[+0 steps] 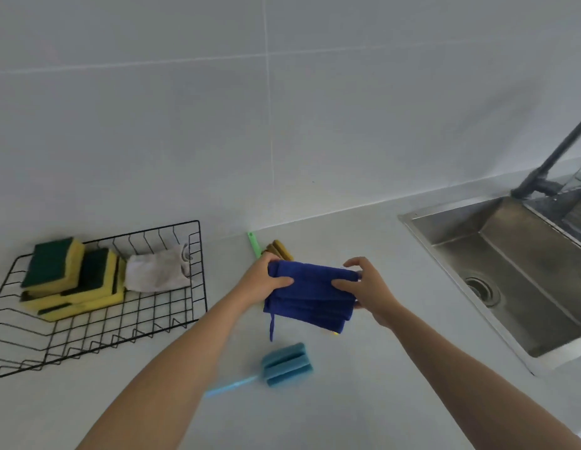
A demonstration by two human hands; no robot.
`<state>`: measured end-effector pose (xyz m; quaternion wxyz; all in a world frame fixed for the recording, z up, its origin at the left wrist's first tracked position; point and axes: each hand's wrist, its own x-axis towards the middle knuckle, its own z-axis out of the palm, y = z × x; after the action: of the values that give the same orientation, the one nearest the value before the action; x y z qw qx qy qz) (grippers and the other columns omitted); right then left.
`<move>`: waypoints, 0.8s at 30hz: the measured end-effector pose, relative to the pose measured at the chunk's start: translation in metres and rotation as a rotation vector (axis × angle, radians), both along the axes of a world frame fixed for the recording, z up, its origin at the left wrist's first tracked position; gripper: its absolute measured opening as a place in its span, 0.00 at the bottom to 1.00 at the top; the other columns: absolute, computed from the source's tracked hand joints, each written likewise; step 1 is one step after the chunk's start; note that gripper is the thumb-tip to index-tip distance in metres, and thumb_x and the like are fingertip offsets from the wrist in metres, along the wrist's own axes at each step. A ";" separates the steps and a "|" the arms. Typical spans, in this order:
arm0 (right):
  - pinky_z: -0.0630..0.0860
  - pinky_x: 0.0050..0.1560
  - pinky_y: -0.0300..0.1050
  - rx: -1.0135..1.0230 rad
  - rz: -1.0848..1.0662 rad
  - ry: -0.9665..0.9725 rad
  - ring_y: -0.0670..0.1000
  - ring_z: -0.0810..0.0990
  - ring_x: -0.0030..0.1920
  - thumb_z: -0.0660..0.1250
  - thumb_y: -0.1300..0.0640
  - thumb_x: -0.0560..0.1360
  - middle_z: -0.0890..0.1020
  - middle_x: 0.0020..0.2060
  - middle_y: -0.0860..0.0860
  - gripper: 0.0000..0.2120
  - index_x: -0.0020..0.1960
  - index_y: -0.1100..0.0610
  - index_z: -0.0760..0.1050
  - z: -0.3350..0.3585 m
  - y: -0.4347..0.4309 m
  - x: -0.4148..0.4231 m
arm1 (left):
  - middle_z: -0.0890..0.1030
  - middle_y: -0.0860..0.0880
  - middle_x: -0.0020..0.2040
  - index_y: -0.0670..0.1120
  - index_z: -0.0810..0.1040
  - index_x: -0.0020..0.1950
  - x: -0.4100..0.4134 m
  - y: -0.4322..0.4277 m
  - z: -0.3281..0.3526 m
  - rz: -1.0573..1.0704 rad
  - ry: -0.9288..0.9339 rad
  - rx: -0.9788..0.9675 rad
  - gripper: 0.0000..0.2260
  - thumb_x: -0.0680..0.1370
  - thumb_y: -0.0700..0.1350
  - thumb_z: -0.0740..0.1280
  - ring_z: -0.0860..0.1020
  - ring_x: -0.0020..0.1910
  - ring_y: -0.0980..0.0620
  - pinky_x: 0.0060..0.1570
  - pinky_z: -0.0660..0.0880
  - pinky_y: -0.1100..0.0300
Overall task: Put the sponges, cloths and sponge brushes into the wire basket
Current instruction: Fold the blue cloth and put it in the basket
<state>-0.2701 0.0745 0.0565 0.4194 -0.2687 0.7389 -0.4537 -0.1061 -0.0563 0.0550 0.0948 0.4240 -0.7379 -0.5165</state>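
A folded dark blue cloth (310, 297) is held above the counter between both hands. My left hand (261, 279) grips its left end and my right hand (367, 287) grips its right end. A black wire basket (198, 274) stands at the left and holds several yellow-and-green sponges (71, 280) and a grey-white cloth (157, 271). A blue sponge brush (287, 365) with a pale blue handle lies on the counter below the cloth. Behind my left hand lies a brown sponge brush (281, 250) with a green handle, partly hidden.
A stainless steel sink (451, 235) with a drain is set into the counter at the right, with a dark tap (549, 164) above it. A tiled wall (282, 108) runs along the back of the grey counter (364, 401).
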 end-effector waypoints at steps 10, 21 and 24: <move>0.75 0.39 0.47 -0.140 0.215 0.167 0.55 0.75 0.42 0.67 0.64 0.72 0.73 0.43 0.53 0.14 0.51 0.54 0.64 0.031 -0.159 0.085 | 0.70 0.47 0.55 0.45 0.62 0.66 0.112 -0.101 0.041 0.383 0.067 -0.099 0.24 0.74 0.38 0.68 0.72 0.52 0.47 0.49 0.74 0.53; 0.63 0.30 0.35 -0.005 0.428 0.378 0.53 0.70 0.42 0.66 0.65 0.71 0.71 0.47 0.55 0.11 0.48 0.55 0.68 -0.009 -0.272 0.167 | 0.73 0.41 0.57 0.41 0.69 0.59 0.170 -0.171 -0.007 0.506 -0.243 -0.367 0.13 0.75 0.36 0.64 0.72 0.50 0.51 0.48 0.68 0.62; 0.64 0.31 0.33 0.043 0.487 0.421 0.52 0.70 0.44 0.65 0.65 0.71 0.71 0.52 0.57 0.14 0.57 0.60 0.71 -0.022 -0.287 0.178 | 0.72 0.40 0.58 0.42 0.69 0.59 0.177 -0.179 -0.026 0.517 -0.286 -0.347 0.12 0.76 0.36 0.63 0.70 0.47 0.52 0.48 0.66 0.63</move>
<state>-0.0924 -0.2124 0.0348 0.3593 -0.5166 0.7328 -0.2588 0.0711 -0.2350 0.0294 0.1890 0.6427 -0.6886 -0.2776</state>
